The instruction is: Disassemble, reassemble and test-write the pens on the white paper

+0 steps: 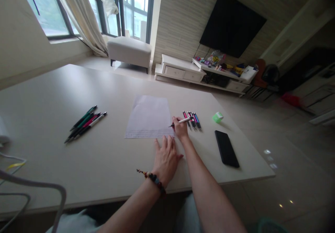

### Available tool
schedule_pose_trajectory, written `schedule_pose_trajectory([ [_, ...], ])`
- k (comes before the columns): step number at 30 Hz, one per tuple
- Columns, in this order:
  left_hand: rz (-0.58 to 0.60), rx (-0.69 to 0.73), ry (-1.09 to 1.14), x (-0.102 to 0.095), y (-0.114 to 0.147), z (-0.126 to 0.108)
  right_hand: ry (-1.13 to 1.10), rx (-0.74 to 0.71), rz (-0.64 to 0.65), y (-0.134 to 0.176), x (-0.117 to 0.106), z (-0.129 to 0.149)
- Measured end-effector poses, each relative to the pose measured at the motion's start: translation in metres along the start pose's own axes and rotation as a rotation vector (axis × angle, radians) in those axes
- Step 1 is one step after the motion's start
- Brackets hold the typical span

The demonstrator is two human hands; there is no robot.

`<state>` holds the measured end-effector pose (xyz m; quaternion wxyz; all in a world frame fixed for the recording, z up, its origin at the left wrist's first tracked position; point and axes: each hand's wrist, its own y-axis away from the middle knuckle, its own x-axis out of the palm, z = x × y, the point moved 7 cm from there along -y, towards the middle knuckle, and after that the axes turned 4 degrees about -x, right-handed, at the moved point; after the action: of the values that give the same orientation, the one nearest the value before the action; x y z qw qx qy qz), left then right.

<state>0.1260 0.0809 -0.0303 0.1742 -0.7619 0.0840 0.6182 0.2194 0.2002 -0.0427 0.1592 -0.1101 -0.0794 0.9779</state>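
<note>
My right hand (180, 128) is closed around a white pen (185, 120) with dark ends. Its tip points down at the right edge of a white sheet of paper (150, 114). Rows of small marks run along the paper's near edge, too fine to read. My left hand (166, 153) lies flat with fingers spread, fingertips at the near edge of the sheet, and holds nothing. A dark beaded bracelet (155, 179) circles the left wrist. Just beyond my right hand, several colored pens (193, 120) lie side by side.
A pile of green, red, black and white pens (85, 124) lies on the left of the white table (112, 166). On the right are a green-and-white small box-like item (217, 117) and a black phone (226, 148). Grey cables (34, 183) loop at the left front.
</note>
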Motion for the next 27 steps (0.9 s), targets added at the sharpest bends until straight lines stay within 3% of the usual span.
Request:
schedule_pose_trajectory([
  [4, -0.035, -0.022, -0.009, 0.002, 0.0, -0.003, 0.106, -0.034, -0.092, 0.008, -0.008, -0.007],
  [9, -0.063, -0.024, 0.013, 0.004, 0.0, -0.005, 0.227, -0.117, -0.085, 0.005, -0.006, -0.003],
  [27, -0.071, -0.024, 0.027, 0.007, 0.001, -0.005, 0.299, -0.093, -0.092, 0.002, -0.004, -0.016],
])
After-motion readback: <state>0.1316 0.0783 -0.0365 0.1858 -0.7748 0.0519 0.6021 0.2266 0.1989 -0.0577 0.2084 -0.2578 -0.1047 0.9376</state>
